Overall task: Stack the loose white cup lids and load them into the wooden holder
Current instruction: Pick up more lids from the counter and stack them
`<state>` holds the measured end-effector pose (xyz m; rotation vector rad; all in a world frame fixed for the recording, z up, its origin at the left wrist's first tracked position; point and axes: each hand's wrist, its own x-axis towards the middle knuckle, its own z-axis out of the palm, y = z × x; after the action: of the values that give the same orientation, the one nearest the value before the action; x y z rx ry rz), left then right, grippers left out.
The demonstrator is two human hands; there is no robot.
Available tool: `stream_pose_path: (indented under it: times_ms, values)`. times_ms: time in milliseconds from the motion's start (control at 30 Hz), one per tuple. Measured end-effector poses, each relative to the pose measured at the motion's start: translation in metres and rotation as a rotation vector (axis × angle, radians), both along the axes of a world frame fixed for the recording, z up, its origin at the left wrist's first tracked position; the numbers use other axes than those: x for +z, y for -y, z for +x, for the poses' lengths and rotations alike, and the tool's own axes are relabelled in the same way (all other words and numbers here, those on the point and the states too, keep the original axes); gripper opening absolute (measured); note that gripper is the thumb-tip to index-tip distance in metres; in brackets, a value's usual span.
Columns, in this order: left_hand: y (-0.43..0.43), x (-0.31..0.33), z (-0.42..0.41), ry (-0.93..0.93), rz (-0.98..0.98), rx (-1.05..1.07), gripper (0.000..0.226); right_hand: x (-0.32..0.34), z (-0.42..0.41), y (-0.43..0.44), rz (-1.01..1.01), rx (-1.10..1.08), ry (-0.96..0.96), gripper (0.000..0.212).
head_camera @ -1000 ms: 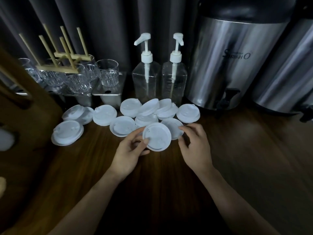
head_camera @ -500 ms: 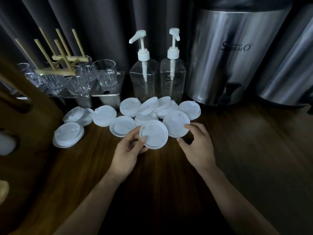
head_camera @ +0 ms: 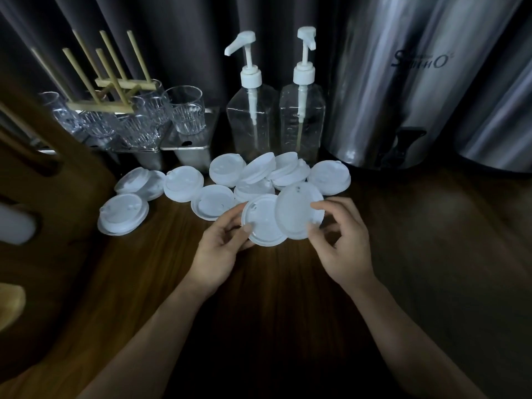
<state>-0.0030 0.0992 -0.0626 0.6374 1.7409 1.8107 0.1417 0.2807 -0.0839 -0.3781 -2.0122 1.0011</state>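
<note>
My left hand (head_camera: 220, 249) grips one white cup lid (head_camera: 260, 223) by its left rim, lifted above the wooden counter. My right hand (head_camera: 341, 243) holds a second white lid (head_camera: 296, 211), tilted and overlapping the right edge of the first. Behind them several loose white lids (head_camera: 184, 182) lie scattered on the counter, some overlapping. The wooden holder (head_camera: 112, 82), a frame of upright dowels, rests on top of the glasses at the back left.
Clear drinking glasses (head_camera: 185, 110) stand on steel containers at the back left. Two pump bottles (head_camera: 250, 122) stand behind the lids. Big steel dispensers (head_camera: 403, 82) fill the back right. A dark wooden piece (head_camera: 34, 197) stands at the left edge.
My right hand has picked a lid up from the counter and brought it left, over the edge of the lid in my left hand. The camera has moved closer.
</note>
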Motion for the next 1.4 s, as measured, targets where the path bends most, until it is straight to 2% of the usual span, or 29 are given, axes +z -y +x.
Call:
stream_pose_path:
  times_ms: [200,300,500,667,800,1000,1400]
  values:
    - [0.000,-0.003,0.000,-0.029,-0.045,-0.047,0.044,-0.003,-0.005,0.003,0.141,-0.004,0.079,0.014]
    - [0.000,-0.003,0.000,-0.059,-0.065,-0.116,0.040,-0.005,-0.007,0.003,0.149,-0.010,0.145,0.009]
    - [0.001,-0.003,-0.002,-0.114,-0.135,-0.194,0.035,-0.004,-0.011,0.011,0.085,-0.021,0.213,0.021]
    - [0.004,0.000,-0.004,-0.076,-0.122,-0.215,0.034,-0.001,-0.011,0.010,-0.141,0.023,0.253,0.038]
    - [0.003,0.001,-0.004,-0.057,-0.118,-0.237,0.034,0.002,-0.011,0.010,-0.124,0.072,0.306,0.026]
    - [0.000,0.000,-0.002,-0.065,-0.138,-0.250,0.038,0.005,-0.011,0.009,-0.285,0.070,0.272,0.021]
    - [0.000,-0.002,0.000,-0.084,-0.119,-0.251,0.039,0.010,-0.010,0.011,-0.343,0.082,0.274,0.015]
